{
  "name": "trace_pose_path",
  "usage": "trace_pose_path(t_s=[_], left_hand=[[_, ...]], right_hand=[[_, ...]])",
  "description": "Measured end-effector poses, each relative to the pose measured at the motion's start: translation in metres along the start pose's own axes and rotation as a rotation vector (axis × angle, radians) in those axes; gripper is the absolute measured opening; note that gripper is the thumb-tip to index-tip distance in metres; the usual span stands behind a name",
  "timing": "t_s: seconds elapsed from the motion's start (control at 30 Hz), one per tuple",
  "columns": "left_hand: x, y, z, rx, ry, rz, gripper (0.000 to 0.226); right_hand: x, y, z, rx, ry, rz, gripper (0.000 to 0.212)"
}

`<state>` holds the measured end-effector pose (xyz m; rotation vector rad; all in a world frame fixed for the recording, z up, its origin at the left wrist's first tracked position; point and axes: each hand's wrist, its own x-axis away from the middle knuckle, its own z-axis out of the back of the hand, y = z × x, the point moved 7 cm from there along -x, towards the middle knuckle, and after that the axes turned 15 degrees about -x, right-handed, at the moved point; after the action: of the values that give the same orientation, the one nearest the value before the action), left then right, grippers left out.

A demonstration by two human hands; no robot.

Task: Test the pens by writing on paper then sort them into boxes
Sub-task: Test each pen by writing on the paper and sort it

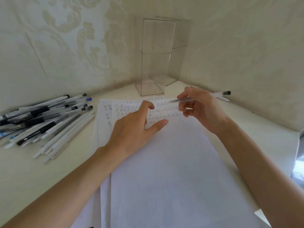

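Observation:
My right hand pinches a white pen with a dark cap end, holding it level above the top of the paper. My left hand lies over the sheet with fingers spread, its fingertips on rows of written test marks. A tall clear box stands upright in the corner behind the paper, and a second clear box stands behind it on the right. A heap of several pens, black, white and blue-capped, lies at the left on the table.
The pale table sits in a corner between two patterned walls. More sheets stick out under the top one. The table's right edge drops off beside my right forearm.

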<state>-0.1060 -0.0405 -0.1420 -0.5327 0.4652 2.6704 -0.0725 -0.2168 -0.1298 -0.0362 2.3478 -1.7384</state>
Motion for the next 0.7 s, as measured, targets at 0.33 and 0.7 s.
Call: trace_pose_path(t_s=[0.33,0.7], left_hand=[[0.004,0.017,-0.024,-0.232,-0.219,-0.222,0.043],[0.003,0.019,-0.024,-0.237,-0.25,-0.188,0.043]], right_hand=[[-0.004,0.023,-0.003,0.46,0.231,0.034,0.027],[-0.006,0.026,-0.013,0.568,0.179,0.077,0.02]])
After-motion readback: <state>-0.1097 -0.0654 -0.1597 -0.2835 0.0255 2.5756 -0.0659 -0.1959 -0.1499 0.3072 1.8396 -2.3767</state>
